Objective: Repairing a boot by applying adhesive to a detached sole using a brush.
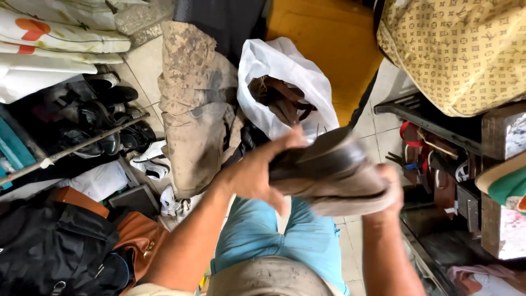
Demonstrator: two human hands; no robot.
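Cluttered tiled floor (143,66), white bag (285,71) behind, hands (257,172) gripping worn shoe (329,172)

- We see a dark brown shoe (329,170) with a tan sole.
- We note a white plastic bag (287,77).
- Our trousers (307,235) are light blue.
- We mark a beige patterned bag (460,49) and a yellow floor mat (329,44).

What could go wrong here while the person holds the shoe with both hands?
The shoe is blurred, so it seems to be moving; held by the left hand and right hand, it might slip and fall. The open white bag just behind it could be knocked over. Bags and shoes crowd the floor, so a dropped shoe may get lost among them.
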